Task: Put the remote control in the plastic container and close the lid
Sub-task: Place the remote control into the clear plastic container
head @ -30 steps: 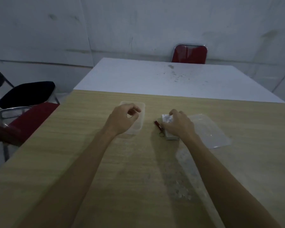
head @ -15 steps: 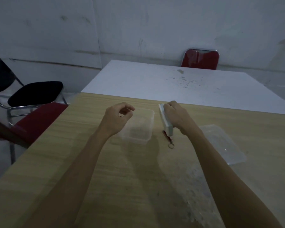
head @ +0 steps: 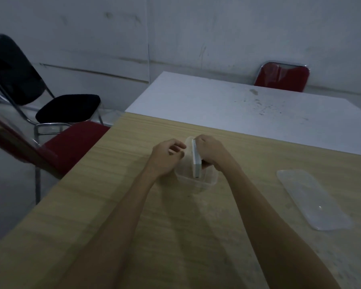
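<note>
Taking the plastic container [head: 196, 181] as the landmark, it sits on the wooden bench [head: 175, 236] just beyond the two forearms; it looks thin, clear and light, so I judge it would skid or flex if pushed, and is best steadied at its rim. The remote control [head: 197, 160] stands on edge inside the container's opening, its near end low in the tub; it seems stiff, light and smooth, best taken by its long sides. The right hand [head: 212, 153], over the container's right side, has its fingers pinched on the remote; the left hand [head: 165, 158] hovers at the container's left rim with fingers loosely curled, and I cannot tell whether they touch it. The lid [head: 313, 199] lies flat, well apart to the container's right; thin and flexible by the look of it, best lifted by an edge. Nothing stands between lid and container. Beyond the container lies a white table [head: 238, 105]; farther off, a red chair [head: 282, 77]; to the container's left, a black chair [head: 67, 107].
</note>
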